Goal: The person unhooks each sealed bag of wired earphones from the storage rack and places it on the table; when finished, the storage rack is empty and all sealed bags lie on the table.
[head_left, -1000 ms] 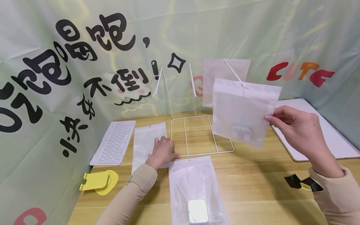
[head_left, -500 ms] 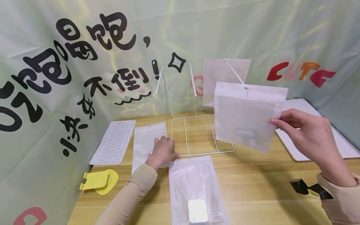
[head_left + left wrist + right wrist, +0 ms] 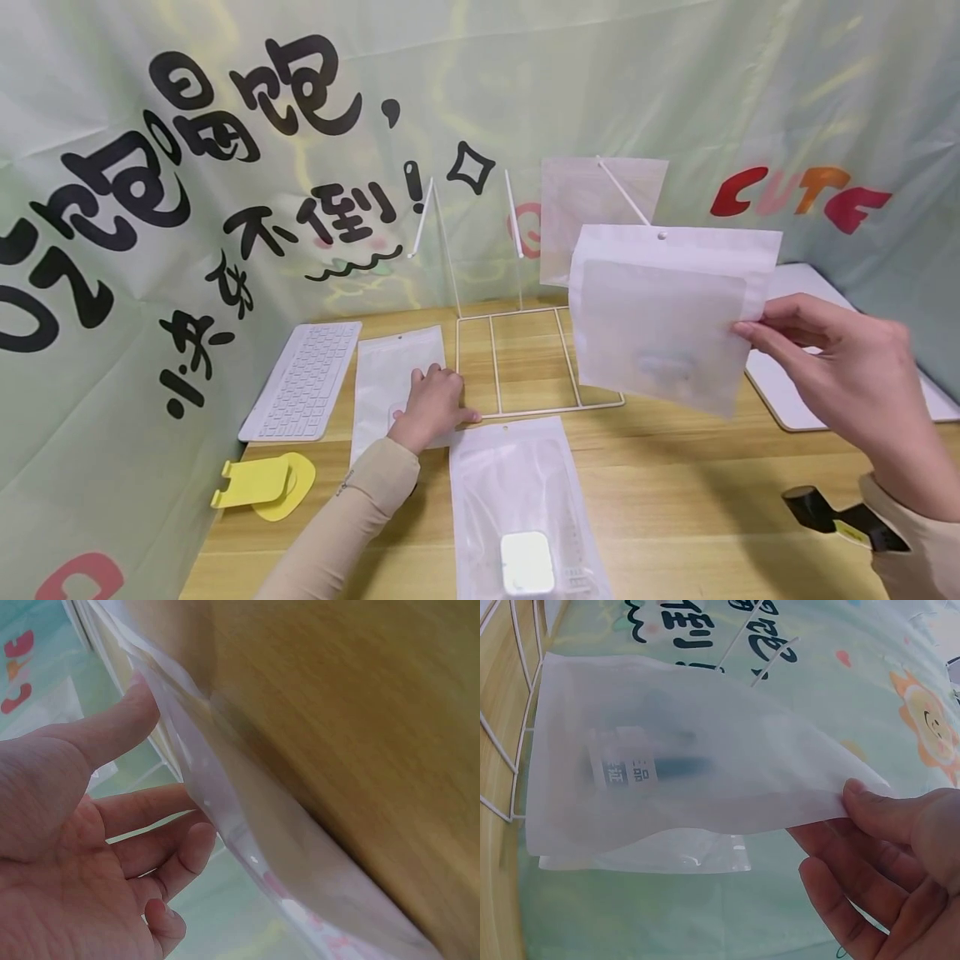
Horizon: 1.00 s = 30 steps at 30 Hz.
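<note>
My right hand point(image 3: 840, 358) pinches the right edge of a white translucent zip pouch point(image 3: 667, 292) between thumb and fingers. The round tip of a hook on the white wire rack point(image 3: 513, 212) shows at the pouch's top hole. Whether the hook still passes through is unclear. In the right wrist view, a blue item and a printed label point(image 3: 624, 769) show through the pouch. My left hand point(image 3: 431, 404) rests at the rack's front left base corner, over a flat white pouch point(image 3: 378, 379). The left wrist view shows its thumb and index finger reaching the white edge, other fingers loosely bent.
Another pouch point(image 3: 558, 221) hangs further back on the same hook. In front of the rack lies a pouch point(image 3: 517, 475) holding a white square item. A white keyboard point(image 3: 303, 383) and yellow folding stand point(image 3: 258, 483) are left; a white board point(image 3: 795, 292) is right.
My right hand has drawn the pinched pouch rightward and toward me, so its hole now sits at the hook's tip. The left hand has stayed where it was.
</note>
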{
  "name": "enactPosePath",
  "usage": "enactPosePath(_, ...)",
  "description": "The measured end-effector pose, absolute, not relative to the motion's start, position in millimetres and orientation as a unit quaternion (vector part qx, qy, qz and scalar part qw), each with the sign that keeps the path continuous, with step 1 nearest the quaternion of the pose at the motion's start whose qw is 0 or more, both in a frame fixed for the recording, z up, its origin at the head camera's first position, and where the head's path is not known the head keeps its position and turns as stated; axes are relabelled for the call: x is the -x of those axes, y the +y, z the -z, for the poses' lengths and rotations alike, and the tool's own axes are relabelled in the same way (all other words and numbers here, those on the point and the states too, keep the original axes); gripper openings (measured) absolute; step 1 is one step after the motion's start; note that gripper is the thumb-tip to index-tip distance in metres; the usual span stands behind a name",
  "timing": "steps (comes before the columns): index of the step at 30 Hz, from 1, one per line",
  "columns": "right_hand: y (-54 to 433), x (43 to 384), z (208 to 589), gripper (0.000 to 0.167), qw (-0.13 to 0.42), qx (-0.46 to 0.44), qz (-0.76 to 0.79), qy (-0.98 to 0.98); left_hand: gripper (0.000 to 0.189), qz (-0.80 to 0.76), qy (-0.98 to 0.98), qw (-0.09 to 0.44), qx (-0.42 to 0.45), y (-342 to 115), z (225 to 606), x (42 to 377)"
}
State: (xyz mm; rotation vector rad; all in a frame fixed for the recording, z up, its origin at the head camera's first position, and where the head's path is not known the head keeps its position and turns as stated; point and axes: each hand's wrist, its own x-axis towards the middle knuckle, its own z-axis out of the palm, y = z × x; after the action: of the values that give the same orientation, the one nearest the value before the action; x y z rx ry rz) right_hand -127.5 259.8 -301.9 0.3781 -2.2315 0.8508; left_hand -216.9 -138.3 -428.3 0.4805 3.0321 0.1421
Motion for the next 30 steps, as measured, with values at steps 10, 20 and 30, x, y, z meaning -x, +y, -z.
enactPosePath(10,262.7,116.5,303.6,0.027,0.341,-0.142,-0.330,-0.869,0.042,-0.044,0.985,0.030,-0.161,-138.7,430.4,216.3)
enactPosePath(20,283.6,120.1,312.7,0.019,0.252,-0.091,-0.350,-0.898,0.044,-0.045,0.985,0.031,-0.164,-139.3,428.8,215.4)
enactPosePath(30,331.9,161.4,332.7,0.024,0.096,-0.049,-0.374,-0.921,0.043,-0.043,0.985,0.030,-0.162,-140.2,426.7,216.3)
